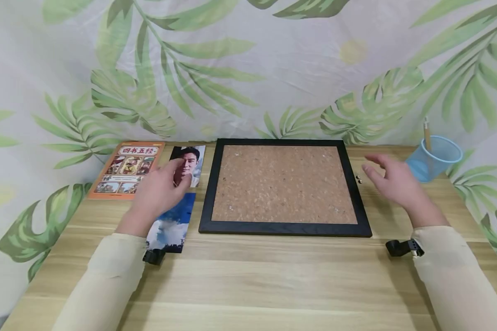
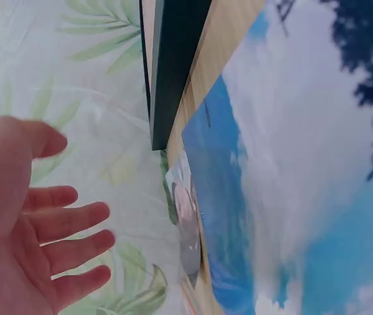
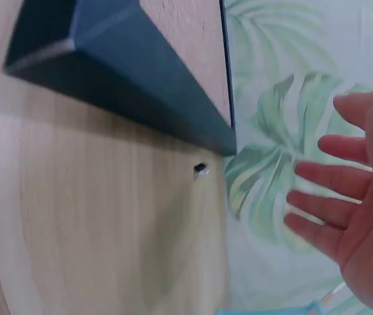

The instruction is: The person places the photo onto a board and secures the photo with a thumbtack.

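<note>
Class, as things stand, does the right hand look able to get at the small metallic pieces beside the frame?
Probably yes: the right hand looks empty and is close to the small metallic pieces, which lie uncovered on the table, with nothing visible in between.

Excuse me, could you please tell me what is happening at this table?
A person's left hand hovers open by the portrait photo and the sky photo, holding nothing. The right hand is also open and holds nothing, near the small metallic pieces on the table. Between the hands lies a black-framed cork board with no photo on it.
</note>
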Demonstrator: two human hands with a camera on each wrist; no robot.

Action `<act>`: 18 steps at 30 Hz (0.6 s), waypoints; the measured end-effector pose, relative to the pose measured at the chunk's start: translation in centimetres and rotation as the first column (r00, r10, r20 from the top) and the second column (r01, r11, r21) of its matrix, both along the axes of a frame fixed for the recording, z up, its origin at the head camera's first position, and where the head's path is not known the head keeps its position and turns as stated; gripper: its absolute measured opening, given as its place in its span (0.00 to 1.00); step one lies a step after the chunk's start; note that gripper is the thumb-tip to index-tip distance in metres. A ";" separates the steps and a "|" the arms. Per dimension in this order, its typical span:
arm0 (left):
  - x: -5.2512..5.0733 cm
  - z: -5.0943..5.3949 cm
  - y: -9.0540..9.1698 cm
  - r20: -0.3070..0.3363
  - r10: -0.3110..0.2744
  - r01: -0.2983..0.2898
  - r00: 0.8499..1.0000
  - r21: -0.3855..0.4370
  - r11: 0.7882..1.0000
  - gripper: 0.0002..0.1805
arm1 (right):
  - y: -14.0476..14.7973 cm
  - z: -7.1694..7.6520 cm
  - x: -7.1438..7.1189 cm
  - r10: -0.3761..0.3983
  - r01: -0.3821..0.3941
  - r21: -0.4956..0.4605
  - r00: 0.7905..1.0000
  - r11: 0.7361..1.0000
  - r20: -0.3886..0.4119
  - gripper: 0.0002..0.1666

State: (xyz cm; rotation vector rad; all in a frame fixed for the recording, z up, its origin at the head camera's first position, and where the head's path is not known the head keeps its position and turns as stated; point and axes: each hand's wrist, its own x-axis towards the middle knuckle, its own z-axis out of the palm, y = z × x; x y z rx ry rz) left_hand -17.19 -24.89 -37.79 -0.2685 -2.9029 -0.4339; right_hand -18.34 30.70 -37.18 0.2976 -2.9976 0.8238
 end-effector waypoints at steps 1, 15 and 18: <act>-0.2 0.1 -0.1 0.011 0.016 -0.016 1.000 0.027 0.999 0.28 | 0.2 -0.1 -0.2 -0.020 0.020 -0.025 1.000 1.000 -0.009 0.32; -3.8 -1.0 -1.2 0.330 0.194 -0.207 0.924 0.004 0.978 0.43 | 1.7 -2.6 -3.6 -0.030 0.029 0.008 0.990 1.000 0.136 0.20; -4.2 -1.5 -1.3 0.361 0.216 -0.213 0.907 -0.048 0.976 0.50 | 1.6 -2.8 -3.7 -0.043 0.041 0.019 0.983 0.999 0.178 0.20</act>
